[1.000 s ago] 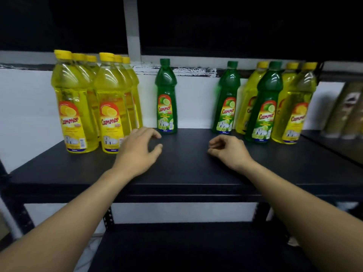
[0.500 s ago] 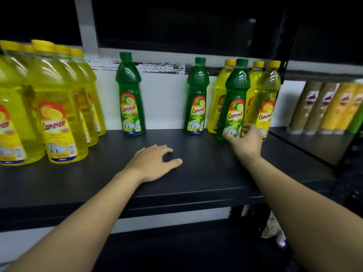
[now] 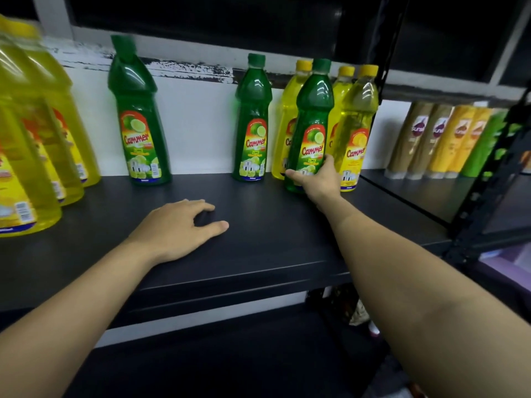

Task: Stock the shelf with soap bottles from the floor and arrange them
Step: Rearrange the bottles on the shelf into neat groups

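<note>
On the black shelf (image 3: 258, 254) stand three green lime soap bottles. My right hand (image 3: 319, 179) grips the base of the front right green bottle (image 3: 313, 110), which tilts slightly. Behind it stand three small yellow soap bottles (image 3: 359, 122). Another green bottle (image 3: 253, 124) stands at the back middle, and a third green bottle (image 3: 135, 110) further left. Several large yellow soap bottles (image 3: 31, 139) crowd the left end. My left hand (image 3: 178, 228) rests flat on the shelf, fingers apart, holding nothing.
Several brown, yellow and green shampoo bottles (image 3: 439, 139) stand on the neighbouring shelf at the right, past a black upright post (image 3: 488, 173). A white wall backs the shelf. A lower black shelf (image 3: 230, 363) lies beneath. The shelf above is dark.
My right hand has closed around the front green bottle's base, and the bottle now leans. The view has moved closer and slightly right. My left hand stays on the shelf.
</note>
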